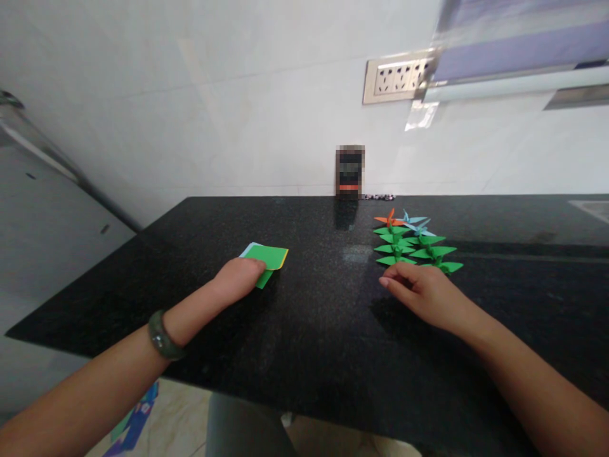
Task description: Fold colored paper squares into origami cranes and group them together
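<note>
My left hand pinches the near left side of some square coloured paper sheets on the dark countertop. Green is uppermost, with thin yellow and pale blue edges showing beneath. A further green corner pokes out below my thumb. To the right, my right hand hovers low with thumb and forefinger tips together and nothing visible between them; its other fingers are hidden. Just beyond it stand rows of folded paper cranes: several green ones, an orange one and light blue ones. My hand partly covers the nearest crane.
The black countertop ends at a pale wall. Against that wall leans a blurred-out upright device, with a beaded strap beside it. A socket panel is above. A grey cabinet flanks the left side.
</note>
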